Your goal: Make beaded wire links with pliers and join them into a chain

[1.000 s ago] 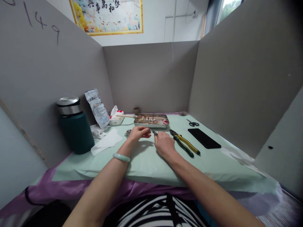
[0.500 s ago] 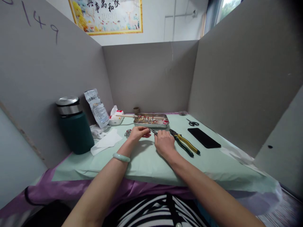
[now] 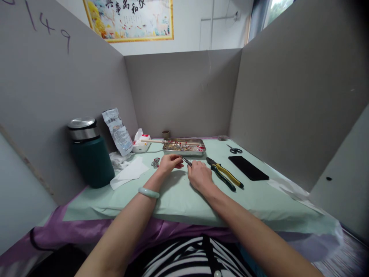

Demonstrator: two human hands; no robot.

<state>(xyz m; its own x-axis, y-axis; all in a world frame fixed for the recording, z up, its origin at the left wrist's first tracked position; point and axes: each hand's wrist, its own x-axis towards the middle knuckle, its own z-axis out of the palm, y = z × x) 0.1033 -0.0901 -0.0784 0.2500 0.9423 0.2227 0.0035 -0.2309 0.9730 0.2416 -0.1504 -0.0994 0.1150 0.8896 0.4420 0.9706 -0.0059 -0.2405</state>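
Note:
My left hand rests on the pale green table cover with its fingers pinched together on something too small to make out. A pale jade bangle sits on that wrist. My right hand is closed round a small pair of pliers, whose thin jaws point toward my left fingertips. Both hands lie just in front of a steel tray of small beads and bits, with a wooden stick across it.
Yellow-handled pliers, a black phone and small scissors lie to the right. A dark green flask, a foil packet, tissues and a small bead cluster are on the left. Grey partitions wall three sides.
Hardly anything has moved; my hands stay together in front of the tray, with only slight shifts of the fingers and the pliers' tip.

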